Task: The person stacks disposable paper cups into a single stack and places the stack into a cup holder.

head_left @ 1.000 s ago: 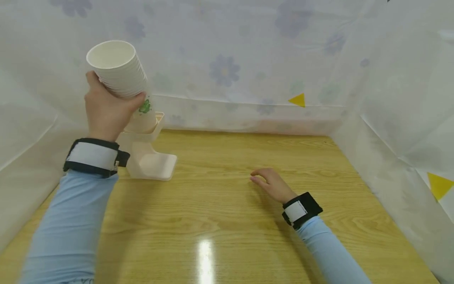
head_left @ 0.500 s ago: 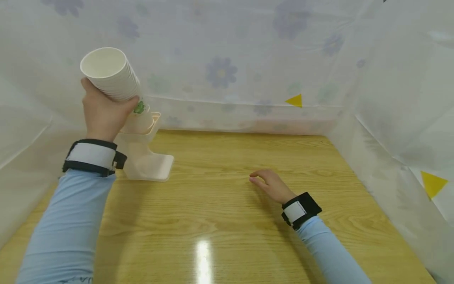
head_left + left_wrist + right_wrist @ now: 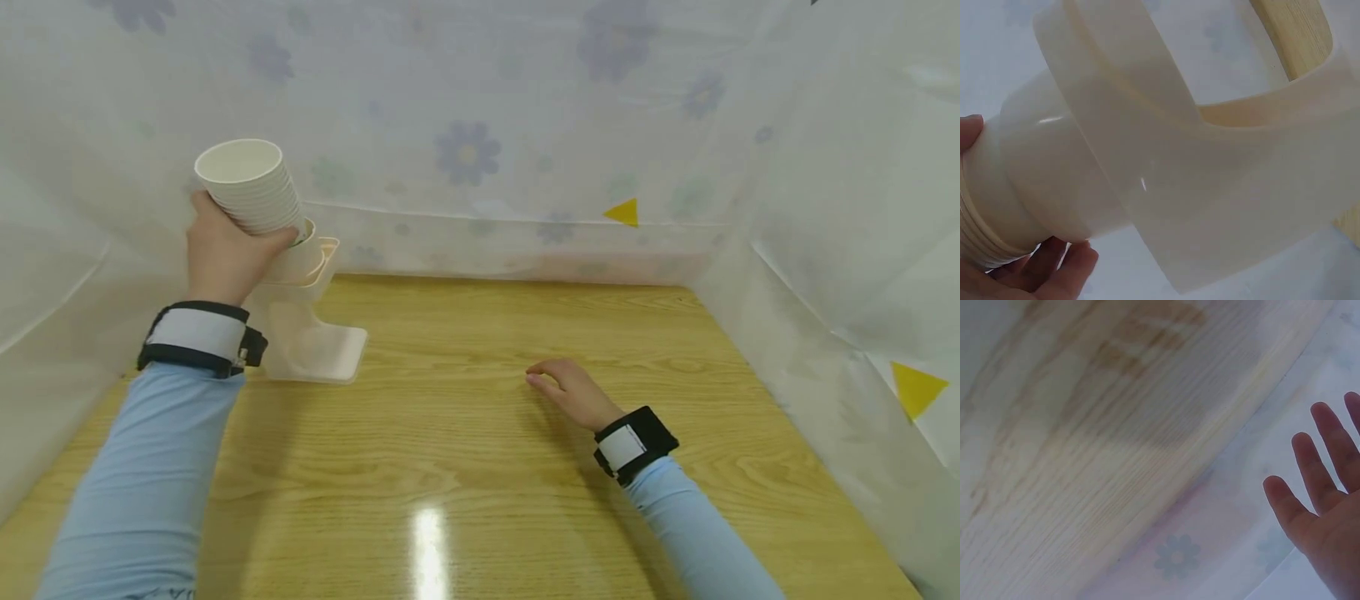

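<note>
A tall stack of nested white paper cups point(image 3: 258, 196), rims upward and slightly tilted, is gripped by my left hand point(image 3: 228, 258) at the left. Its lower end sits inside the round tube of a cream plastic cup holder point(image 3: 322, 350), whose flat foot is on the table. In the left wrist view the holder point(image 3: 1210, 181) fills the middle, and fingers point(image 3: 1075, 269) wrap the cups point(image 3: 985, 231) just outside the tube's mouth. My right hand point(image 3: 573, 392) is over the table at right, holding nothing; the right wrist view shows its fingers point(image 3: 1313, 469) extended and spread.
Beneath everything is a wood-grain table point(image 3: 450, 433). A pale flowered curtain point(image 3: 465, 100) stands along the back, with plain white sheeting point(image 3: 862, 208) at the sides. Yellow triangles point(image 3: 624, 212) are stuck on the back and right sheets.
My left hand has lowered the cup stack further into the holder's tube, and the green print on the cups is now almost hidden. The right hand stays nearly still.
</note>
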Motion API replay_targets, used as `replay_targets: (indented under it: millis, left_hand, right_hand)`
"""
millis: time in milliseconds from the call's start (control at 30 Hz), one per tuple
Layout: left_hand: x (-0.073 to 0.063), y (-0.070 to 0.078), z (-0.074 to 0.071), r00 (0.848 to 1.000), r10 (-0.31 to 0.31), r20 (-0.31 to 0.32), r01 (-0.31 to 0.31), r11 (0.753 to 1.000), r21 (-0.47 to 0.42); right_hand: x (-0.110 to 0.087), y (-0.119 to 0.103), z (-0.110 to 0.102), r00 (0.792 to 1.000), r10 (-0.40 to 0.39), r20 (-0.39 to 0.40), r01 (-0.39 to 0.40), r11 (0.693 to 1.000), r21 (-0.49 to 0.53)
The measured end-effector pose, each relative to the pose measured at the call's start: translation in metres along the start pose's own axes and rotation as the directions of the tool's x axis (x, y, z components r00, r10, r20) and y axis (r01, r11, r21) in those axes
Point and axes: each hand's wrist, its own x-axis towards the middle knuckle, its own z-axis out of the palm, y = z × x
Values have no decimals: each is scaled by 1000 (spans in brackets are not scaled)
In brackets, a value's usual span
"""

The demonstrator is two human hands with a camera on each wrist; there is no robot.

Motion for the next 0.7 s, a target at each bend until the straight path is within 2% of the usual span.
replay_targets:
  millis: [367,700]
  left_hand:
    - [0,1,3,999,1,36,-1,1000,5]
    - [-4,2,1,993,-20,116,15,999,40]
  right_hand:
    - [-3,1,-1,1000,14,8,-14,1000,23]
    - [-4,1,-2,999,40,32,-42,999,33]
